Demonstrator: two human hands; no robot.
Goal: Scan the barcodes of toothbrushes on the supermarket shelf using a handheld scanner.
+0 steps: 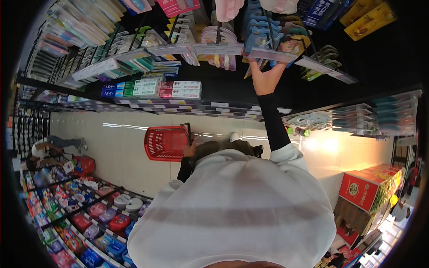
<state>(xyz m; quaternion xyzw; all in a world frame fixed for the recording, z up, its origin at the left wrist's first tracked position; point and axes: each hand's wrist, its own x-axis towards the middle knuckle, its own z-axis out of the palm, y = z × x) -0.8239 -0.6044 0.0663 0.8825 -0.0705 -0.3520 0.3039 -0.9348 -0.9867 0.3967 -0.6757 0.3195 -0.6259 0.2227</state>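
Observation:
My right hand (pixel 267 77) reaches up to the hanging goods at the top of the view, its fingers spread around a clear price-label holder (pixel 273 55). The fingertips are partly hidden among blue carded packs (pixel 259 38) and a yellow-edged pack (pixel 295 47) on the hooks; whether they grip one cannot be told. Lower down, my left hand (pixel 190 149) is closed on the dark handle of a red plastic shopping basket (pixel 166 144), which looks empty.
Toothpaste boxes (pixel 181 89) lie on the shelf below the hooks. Laundry and cleaning goods fill shelves (pixel 110 231) at lower left. A person (pixel 50 147) is beside another red basket (pixel 83 165) at far left. Red cartons (pixel 360 191) are stacked at right.

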